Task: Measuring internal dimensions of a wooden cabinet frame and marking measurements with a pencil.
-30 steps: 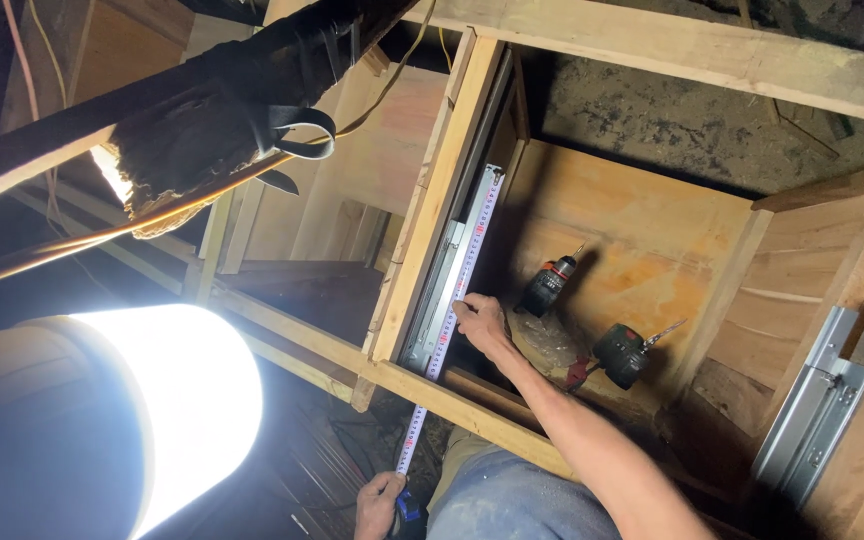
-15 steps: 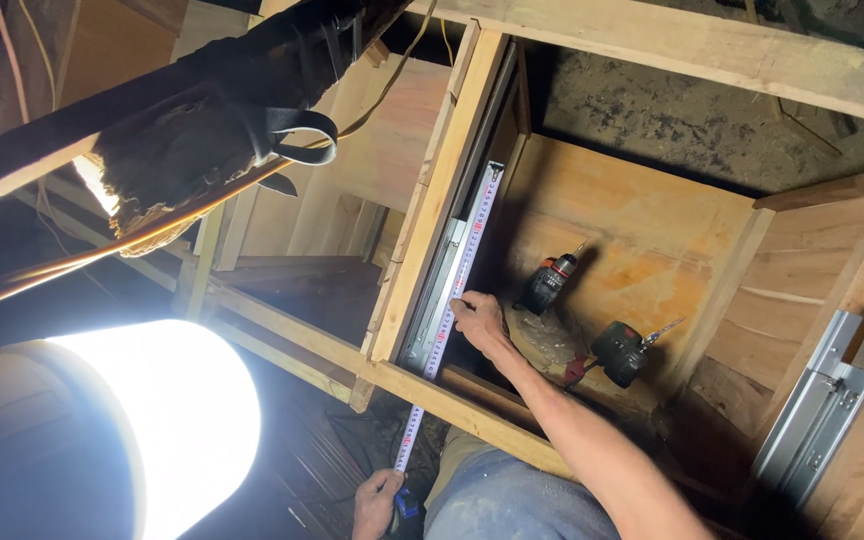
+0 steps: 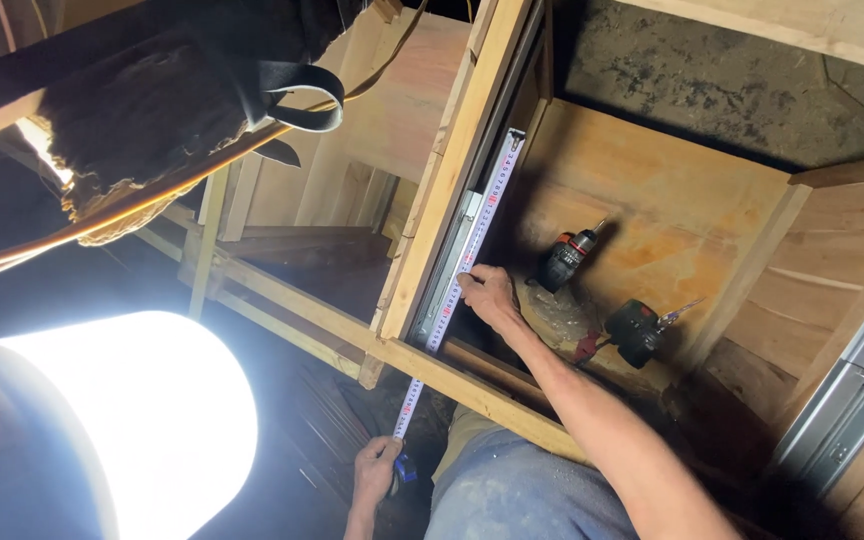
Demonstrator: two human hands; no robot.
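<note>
A white measuring tape (image 3: 469,248) runs up along the metal drawer slide (image 3: 449,272) fixed inside a wooden cabinet frame (image 3: 452,170). My right hand (image 3: 485,295) presses the tape against the slide about midway, fingers pinched on it. Low in the picture, my left hand (image 3: 376,470) grips the tape's blue case (image 3: 404,468) outside the frame. The tape's far end hooks near the top of the cabinet's side.
Two cordless drills (image 3: 566,257) (image 3: 638,331) lie on the cabinet's wooden panel (image 3: 652,210). A loose metal slide (image 3: 842,405) leans at the right. A bright lamp (image 3: 122,430) glares at lower left. A dark bag (image 3: 167,105) hangs above.
The view has shifted slightly; both hands stay on the tape in nearly the same places, the right hand nudged a little along the slide.
</note>
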